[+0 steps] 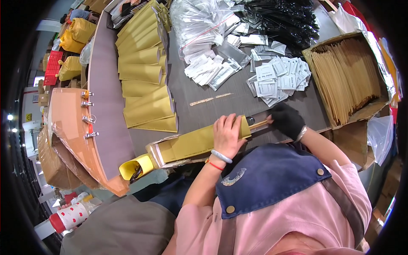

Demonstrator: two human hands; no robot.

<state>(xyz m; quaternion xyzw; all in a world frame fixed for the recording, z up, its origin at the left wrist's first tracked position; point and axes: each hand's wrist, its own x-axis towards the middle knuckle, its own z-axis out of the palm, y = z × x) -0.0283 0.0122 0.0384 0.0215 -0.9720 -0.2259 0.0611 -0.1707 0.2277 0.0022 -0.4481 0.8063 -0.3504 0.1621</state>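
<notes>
A long gold-yellow paper sleeve [191, 143] lies in front of me along the table's near edge. My bare left hand [228, 132], with a grey bangle and a red string at the wrist, grips the sleeve near its right end, fingers over the top and thumb on the near side. At that end, my right hand [287, 120] in a black glove is closed on a thin light-brown stick-like piece [258, 124], which points into the sleeve's mouth. A dark, shiny rounded thing [250, 120] shows at the mouth; its kind is unclear. The sleeve's inside is hidden.
Overlapping gold sleeves [146, 102] lie at the left. Small white packets [282, 78], clear bags [199, 29] and black-wrapped items [282, 21] are heaped at the back. A carton [316, 85] of upright brown pieces stands right. A yellow container [137, 168] sits at the table's left corner.
</notes>
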